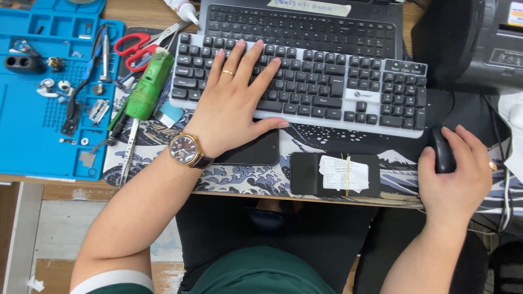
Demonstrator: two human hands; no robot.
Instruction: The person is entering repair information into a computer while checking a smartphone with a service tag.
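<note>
Black keys on the white-framed keyboard [305,87] are covered by the left hand [234,106], laid flat with fingers spread and nothing gripped, a wristwatch [182,149] seen at the wrist. Over at the desk's right edge, a black mouse [442,149] is cupped under the right hand [457,174], fingers curled over it on the wave-patterned desk mat [245,177]. Left of the keyboard, a green electric screwdriver [147,90] and red-handled scissors [139,46] are seen beside a blue repair mat [32,136].

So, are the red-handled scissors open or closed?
Closed, it seems: the scissors lie flat left of the keyboard with blades together, though the green tool partly hides them.
</note>
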